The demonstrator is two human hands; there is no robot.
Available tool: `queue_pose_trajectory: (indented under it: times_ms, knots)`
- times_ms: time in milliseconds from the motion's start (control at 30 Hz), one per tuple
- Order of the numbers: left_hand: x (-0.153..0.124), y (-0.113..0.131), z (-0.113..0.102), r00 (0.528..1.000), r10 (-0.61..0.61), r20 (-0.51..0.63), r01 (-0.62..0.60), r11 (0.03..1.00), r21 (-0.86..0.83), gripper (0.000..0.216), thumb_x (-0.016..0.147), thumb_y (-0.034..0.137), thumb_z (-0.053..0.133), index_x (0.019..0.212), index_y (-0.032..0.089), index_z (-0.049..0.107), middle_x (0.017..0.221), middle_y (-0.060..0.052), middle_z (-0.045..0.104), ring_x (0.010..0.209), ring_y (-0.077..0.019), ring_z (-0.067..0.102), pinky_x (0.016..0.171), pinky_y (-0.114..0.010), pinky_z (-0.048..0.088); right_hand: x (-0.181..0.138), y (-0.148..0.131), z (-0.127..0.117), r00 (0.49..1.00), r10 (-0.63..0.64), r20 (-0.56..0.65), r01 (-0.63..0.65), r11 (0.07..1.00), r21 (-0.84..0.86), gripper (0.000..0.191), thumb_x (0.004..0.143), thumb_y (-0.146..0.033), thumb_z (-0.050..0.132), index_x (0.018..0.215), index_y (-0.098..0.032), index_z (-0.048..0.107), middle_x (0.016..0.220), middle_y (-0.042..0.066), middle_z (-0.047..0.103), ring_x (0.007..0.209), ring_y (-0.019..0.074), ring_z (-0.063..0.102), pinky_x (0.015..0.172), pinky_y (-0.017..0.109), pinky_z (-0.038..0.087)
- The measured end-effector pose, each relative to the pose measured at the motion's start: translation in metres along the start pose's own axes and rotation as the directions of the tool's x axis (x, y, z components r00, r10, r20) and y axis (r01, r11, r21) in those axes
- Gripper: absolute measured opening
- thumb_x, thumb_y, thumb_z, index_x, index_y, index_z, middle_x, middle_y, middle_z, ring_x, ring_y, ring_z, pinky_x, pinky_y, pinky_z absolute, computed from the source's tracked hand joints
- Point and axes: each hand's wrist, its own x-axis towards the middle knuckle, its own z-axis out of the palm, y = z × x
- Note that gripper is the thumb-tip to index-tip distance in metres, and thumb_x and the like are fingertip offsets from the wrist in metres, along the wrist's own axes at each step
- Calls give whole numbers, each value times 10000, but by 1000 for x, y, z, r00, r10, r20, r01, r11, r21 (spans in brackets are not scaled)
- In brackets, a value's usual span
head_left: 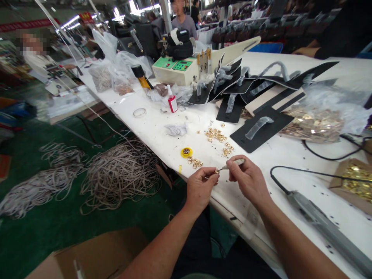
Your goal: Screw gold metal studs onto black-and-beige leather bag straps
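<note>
My left hand [200, 186] is closed in a pinch on a small gold metal ring fitting [216, 170] above the near edge of the white table [162, 128]. My right hand [248, 178] grips a thin pen-like tool [234, 164] whose tip touches that fitting. Just beyond my hands lie small heaps of loose gold fittings [215, 135] and a yellow round cap [186, 152] with more fittings beside it.
Black shaped pieces with clear straps [257, 130] lie behind, beside a plastic bag of gold parts [314, 124]. A grey corded tool [319, 221] rests at right. A glue bottle [172, 101] and a green-panel machine [177, 69] stand farther back. Cord bundles [122, 174] cover the floor. Other people work behind.
</note>
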Motion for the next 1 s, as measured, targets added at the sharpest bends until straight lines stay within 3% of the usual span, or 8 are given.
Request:
queue_pose_trajectory:
  times_ms: [167,300,367,467,567,667,800,1000]
  knots:
    - [-1,3,0,999,13,-39,-11,998,61,228,743,293,795,937,179,765,799,-15,748,621,-133,667,625,-261,556,-2,-1,-2,998,0,66,-6,996,84,275,947,-496,604,916,-223,623,608,-14,648,574,171,603,577,287,447]
    - [2,7,-11,994,95,-55,-78,965,250,179,788,303,759,938,205,764,832,-14,756,638,-143,647,645,-283,548,-1,-9,-7,997,-6,-83,25,973,230,250,948,-474,619,905,-228,616,617,-21,628,569,159,578,583,292,453]
    - [5,8,-19,971,237,-15,-204,864,461,131,811,275,743,932,231,768,857,-11,762,669,-151,639,706,-301,541,5,-8,-13,976,40,-213,36,940,339,235,929,-456,650,900,-226,615,614,-28,606,549,149,552,550,285,438]
    - [12,7,-31,895,428,122,-386,608,694,112,866,259,701,962,255,760,947,-23,764,789,-182,664,835,-335,523,19,2,-24,933,119,-339,70,864,498,230,874,-425,712,860,-222,605,607,-41,571,524,132,513,496,267,401]
    - [22,5,-39,845,480,235,-450,400,799,119,917,246,640,969,257,746,1017,-39,740,953,-216,677,900,-340,502,29,11,-33,911,172,-374,96,794,600,242,836,-413,745,847,-219,599,613,-51,563,513,120,503,474,256,387]
    - [28,6,-39,841,472,265,-434,293,852,172,945,226,584,1035,259,726,1000,-43,706,969,-218,678,876,-324,502,34,13,-38,908,191,-373,101,763,638,260,825,-423,751,837,-217,593,609,-56,565,500,111,497,463,246,381]
    - [27,15,-22,830,480,283,-435,241,868,232,947,226,576,1145,258,691,998,-45,693,931,-210,677,850,-311,501,35,10,-42,903,213,-373,103,735,670,274,812,-438,755,836,-212,600,600,-57,568,488,106,495,453,240,385]
    - [43,24,33,844,355,402,-470,127,874,259,971,336,553,1177,246,682,1126,-68,676,1061,-230,635,900,-324,484,34,6,-48,907,211,-364,114,708,697,294,809,-470,745,826,-213,604,597,-58,572,484,110,502,454,243,388]
